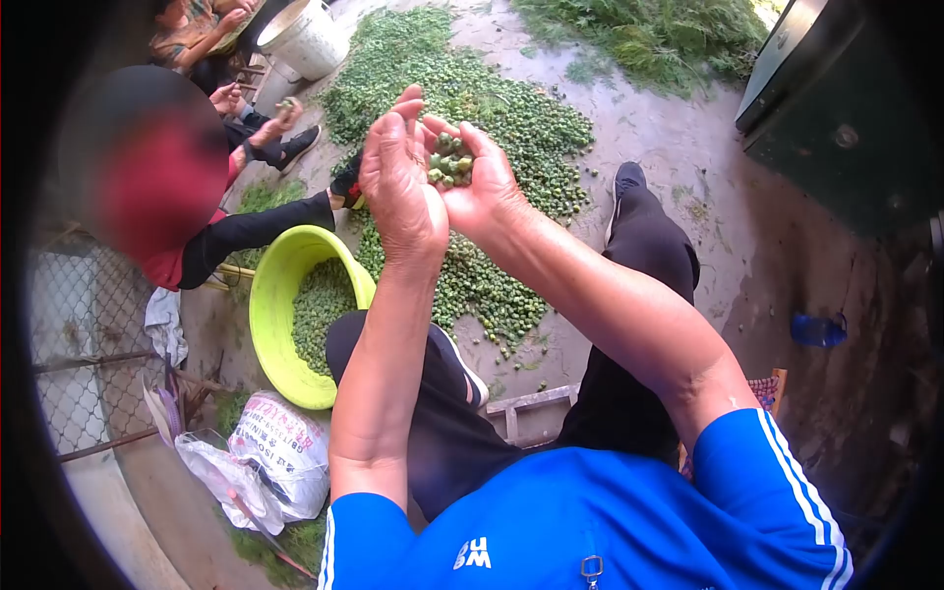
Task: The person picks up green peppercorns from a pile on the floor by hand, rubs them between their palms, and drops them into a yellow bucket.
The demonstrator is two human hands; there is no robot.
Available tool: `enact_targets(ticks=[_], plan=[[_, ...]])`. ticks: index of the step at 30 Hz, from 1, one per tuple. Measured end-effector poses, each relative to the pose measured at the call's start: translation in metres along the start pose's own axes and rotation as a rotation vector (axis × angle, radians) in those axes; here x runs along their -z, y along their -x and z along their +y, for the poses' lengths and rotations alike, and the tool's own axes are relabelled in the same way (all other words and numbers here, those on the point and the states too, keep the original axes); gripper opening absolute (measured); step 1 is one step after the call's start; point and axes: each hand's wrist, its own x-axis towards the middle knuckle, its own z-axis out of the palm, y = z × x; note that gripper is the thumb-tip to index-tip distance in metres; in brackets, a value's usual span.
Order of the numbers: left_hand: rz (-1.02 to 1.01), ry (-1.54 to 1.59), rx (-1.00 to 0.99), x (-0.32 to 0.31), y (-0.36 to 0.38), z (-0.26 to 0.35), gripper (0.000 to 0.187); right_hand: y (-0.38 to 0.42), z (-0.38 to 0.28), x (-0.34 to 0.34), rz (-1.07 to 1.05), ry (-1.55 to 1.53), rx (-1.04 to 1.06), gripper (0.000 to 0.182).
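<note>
In the head view my left hand and my right hand are cupped together, touching at the heels of the palms. A small handful of round green pods lies between them, mostly in the right palm. The left fingers point upward along the side of the handful, partly hidden behind the thumb. Below and beyond the hands, a broad heap of similar green pods covers the concrete floor. Left of my forearm, a yellow-green tub stands tilted, with many small green pods inside.
A person in red sits at the left, and another person sits farther back. A white bucket stands near them. Feathery green plants lie at the back. A white printed sack and a dark green metal box flank me.
</note>
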Motion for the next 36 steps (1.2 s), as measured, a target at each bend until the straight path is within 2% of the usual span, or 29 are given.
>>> enact_targets(ticks=[3,6,9,13,17,18,19,21,23,24,25,27,28,29,31,32,33,35,36], plan=[[-0.001,0.037,0.028,0.008,-0.01,0.007,0.021,-0.005,-0.001,0.002,-0.007,-0.027,-0.013,0.035],[0.019,0.401,0.218,0.016,-0.02,0.023,0.024,-0.007,0.0,-0.003,-0.019,-0.095,-0.043,0.036],[0.003,0.465,0.273,0.026,-0.023,0.027,0.025,-0.008,0.007,-0.004,-0.036,-0.133,-0.059,0.037],[-0.033,0.458,0.232,0.033,-0.024,0.034,0.025,-0.013,0.012,-0.001,-0.051,-0.114,-0.096,0.034],[0.031,0.486,0.269,0.067,-0.032,0.033,0.024,-0.013,0.009,-0.002,0.005,-0.043,-0.048,0.036],[-0.052,0.499,0.26,0.069,-0.032,0.036,0.023,-0.013,0.005,-0.003,-0.003,-0.037,-0.031,0.035],[0.126,0.473,0.256,0.061,-0.031,0.042,0.023,-0.013,0.0,-0.005,-0.012,-0.032,-0.008,0.035],[0.002,0.447,0.207,0.077,-0.037,0.042,0.028,-0.015,-0.006,-0.006,0.004,-0.022,0.045,0.032],[0.106,0.361,0.165,0.077,-0.04,0.048,0.028,-0.019,-0.012,-0.002,0.008,0.081,0.094,0.027],[0.049,0.29,0.136,0.08,-0.042,0.047,0.027,-0.022,-0.012,0.002,-0.026,0.068,0.085,0.024],[-0.01,0.249,0.113,0.07,-0.04,0.044,0.027,-0.024,-0.011,0.007,-0.06,0.059,0.073,0.021],[-0.224,-0.047,0.076,-0.021,-0.005,0.042,0.032,-0.021,-0.007,0.01,-0.048,0.022,0.009,0.021],[-0.34,-0.071,0.206,-0.051,0.01,0.032,0.035,-0.027,0.0,0.02,-0.138,0.219,0.236,0.024],[-0.448,-0.101,0.331,-0.074,0.021,0.025,0.039,-0.022,-0.001,0.021,-0.145,0.219,0.223,0.024],[-0.649,-0.225,0.403,-0.098,0.035,0.027,0.047,-0.006,-0.013,0.017,-0.359,0.218,0.075,0.041],[-0.614,-0.17,0.457,-0.105,0.034,0.037,0.043,-0.004,-0.015,0.012,-0.367,0.207,0.071,0.041],[-0.616,-0.182,0.462,-0.099,0.032,0.04,0.043,0.0,-0.018,0.002,-0.271,0.161,0.046,0.035],[-0.429,-0.106,0.527,-0.07,0.017,0.053,0.037,0.002,-0.026,-0.011,-0.078,0.074,-0.011,0.029],[-0.372,0.06,0.579,-0.053,0.013,0.054,0.035,-0.006,-0.031,-0.005,-0.19,-0.011,-0.053,0.032]])
